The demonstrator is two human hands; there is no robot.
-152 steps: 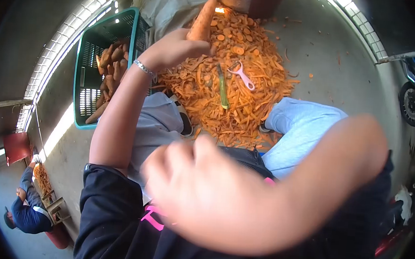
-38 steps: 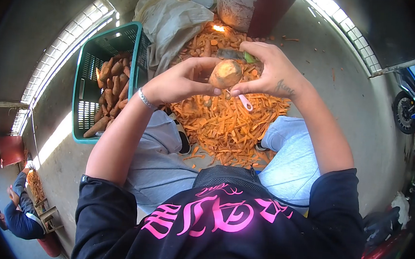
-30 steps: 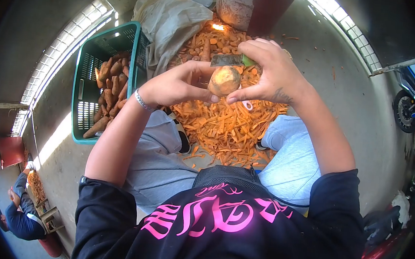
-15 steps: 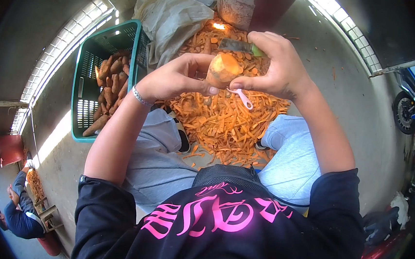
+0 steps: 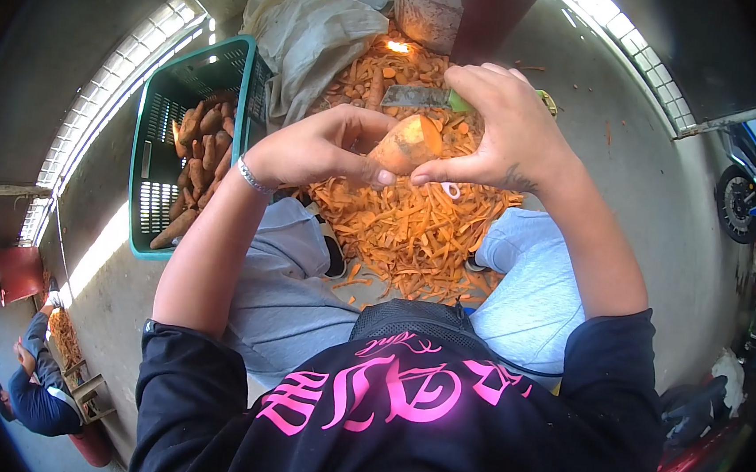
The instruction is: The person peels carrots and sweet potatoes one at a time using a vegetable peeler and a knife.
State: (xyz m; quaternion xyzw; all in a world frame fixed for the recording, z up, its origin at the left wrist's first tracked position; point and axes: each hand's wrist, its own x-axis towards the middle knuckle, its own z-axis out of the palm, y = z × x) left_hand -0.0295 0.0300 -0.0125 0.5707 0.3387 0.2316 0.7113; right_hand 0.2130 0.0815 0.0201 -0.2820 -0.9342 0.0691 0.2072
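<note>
A thick, dirt-marked carrot (image 5: 405,147) with a flat, bright orange cut end is gripped by my left hand (image 5: 336,144), fingers behind it and thumb in front. My right hand (image 5: 515,131) is closed around the green handle of a knife (image 5: 415,97), its broad blade pointing left beyond the carrot. My right thumb tip lies close to the carrot's lower side. Just below that thumb shows the pale pink loop of a peeler (image 5: 452,190); whether my right hand also holds it, I cannot tell. Orange peelings (image 5: 404,238) lie heaped beneath both hands.
At left stands a green crate (image 5: 251,93) with several unpeeled carrots (image 5: 202,156). A whitish sack (image 5: 300,39) lies beside it, near a reddish container (image 5: 493,14). A blue motorcycle (image 5: 751,181) stands at right. Another person (image 5: 37,387) sits at far left.
The carrot has tilted, its cut end now facing right. The knife has shifted left, showing more blade and green handle. Most of the pink peeler has gone out of sight behind my right hand.
</note>
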